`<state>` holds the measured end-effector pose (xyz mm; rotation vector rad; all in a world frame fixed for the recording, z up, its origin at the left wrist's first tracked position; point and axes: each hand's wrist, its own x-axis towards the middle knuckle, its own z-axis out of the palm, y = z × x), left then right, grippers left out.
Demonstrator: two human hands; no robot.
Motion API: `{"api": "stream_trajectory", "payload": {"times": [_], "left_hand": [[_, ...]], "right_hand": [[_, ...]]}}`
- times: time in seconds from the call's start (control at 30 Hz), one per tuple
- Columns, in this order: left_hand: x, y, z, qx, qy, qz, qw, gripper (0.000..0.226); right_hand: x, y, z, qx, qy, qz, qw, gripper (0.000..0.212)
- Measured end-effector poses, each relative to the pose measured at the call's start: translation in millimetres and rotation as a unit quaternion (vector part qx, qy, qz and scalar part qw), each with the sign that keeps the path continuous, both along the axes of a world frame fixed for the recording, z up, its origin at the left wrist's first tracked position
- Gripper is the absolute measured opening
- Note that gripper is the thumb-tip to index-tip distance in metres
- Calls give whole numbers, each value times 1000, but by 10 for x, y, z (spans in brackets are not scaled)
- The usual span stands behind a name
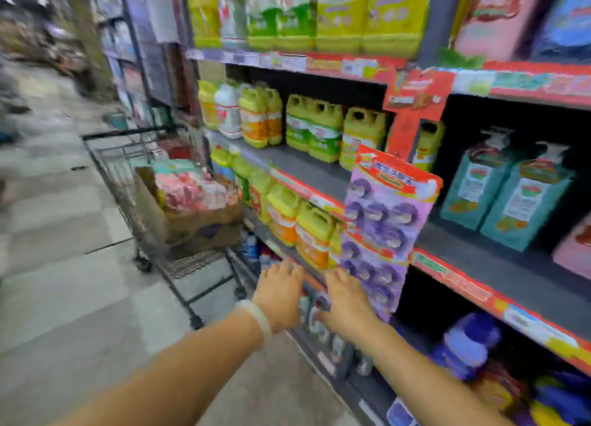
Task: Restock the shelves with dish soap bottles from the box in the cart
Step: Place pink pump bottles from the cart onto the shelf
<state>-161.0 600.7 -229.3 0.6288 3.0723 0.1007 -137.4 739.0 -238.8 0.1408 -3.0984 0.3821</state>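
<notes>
Two bare forearms reach forward and down toward a low shelf. Left hand (279, 297), pale bangle at the wrist, fingers spread and straight, holding nothing. Right hand (347, 301) likewise flat and empty, just beside a hanging purple blister card (383, 221). Small bottles (315, 313) sit between and under the hands; contact unclear through blur. Box (192, 214) of packed bottles rests in the cart (128, 169), well apart to the left. Judgement: likely straightening the low row. Best done by pushing stock back evenly with both palms, then turning to the box.
</notes>
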Motion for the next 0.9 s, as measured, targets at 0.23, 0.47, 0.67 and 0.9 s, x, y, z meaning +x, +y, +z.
{"api": "stream_trajectory", "payload": {"times": [0.23,0.47,0.67,0.9], "left_hand": [[-504,-1730,-27,14,-29,136,990,65],[-1114,-2625,-312,36,-40,186,981,64],[-2208,-3165,-382,26,-56,207,976,66],[-3687,-3510,-191,37,-53,196,978,66]], "right_hand": [[-823,-1688,1,11,-44,110,993,65],[-1686,-2525,-140,7,-98,137,986,64],[-2921,-2986,-310,-2,-129,145,981,63],[-4304,-3216,-277,-27,-154,99,983,59]]}}
